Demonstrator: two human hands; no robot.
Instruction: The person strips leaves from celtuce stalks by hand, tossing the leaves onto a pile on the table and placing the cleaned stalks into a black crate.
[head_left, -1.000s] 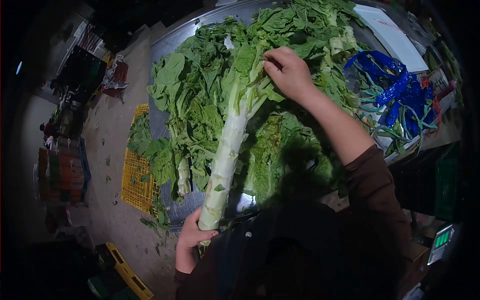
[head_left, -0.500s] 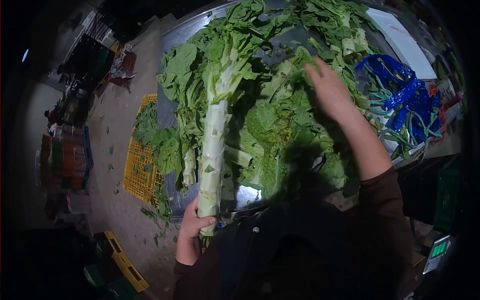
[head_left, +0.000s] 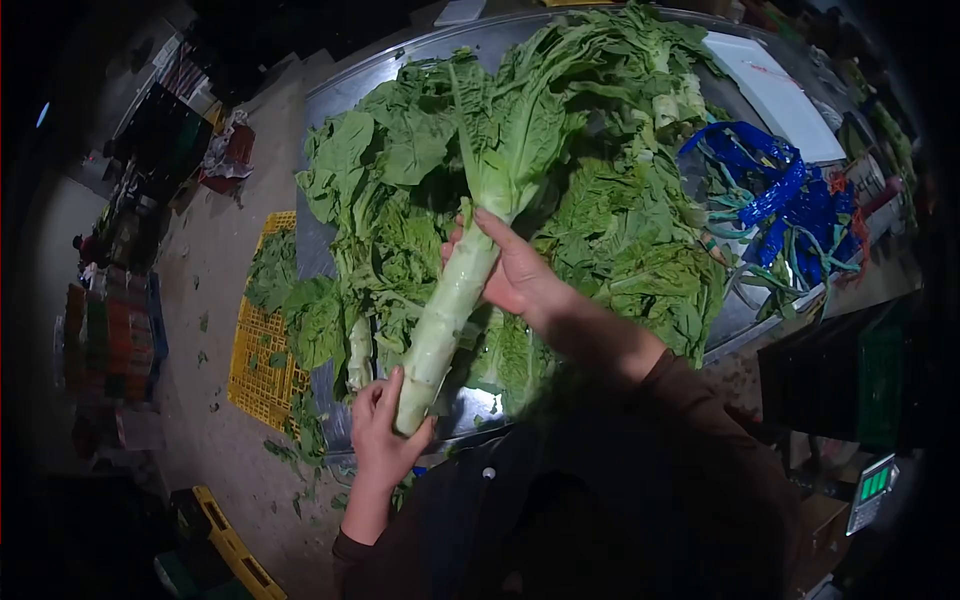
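A thick, pale green celtuce [head_left: 447, 318] slants across the middle of the view, its leafy top pointing away from me. My left hand [head_left: 385, 425] is closed round its bare lower end. Higher up, just under the leaves, my right hand [head_left: 508, 262] grips the same stem, with the thumb over the front and the fingertips showing at its left side. Loose green leaves [head_left: 625, 260] and other celtuce stems lie beneath it on a metal table [head_left: 322, 235].
Blue strapping and cords [head_left: 775, 200] lie in a heap at the table's right, near a white board [head_left: 775, 95]. A yellow crate [head_left: 262, 335] with leaves stands left of the table. A scale with a lit green display [head_left: 873, 490] is at lower right.
My right hand has come down from the leaves and taken hold of the upper stem. The celtuce has tilted, its leafy top swinging to the right.
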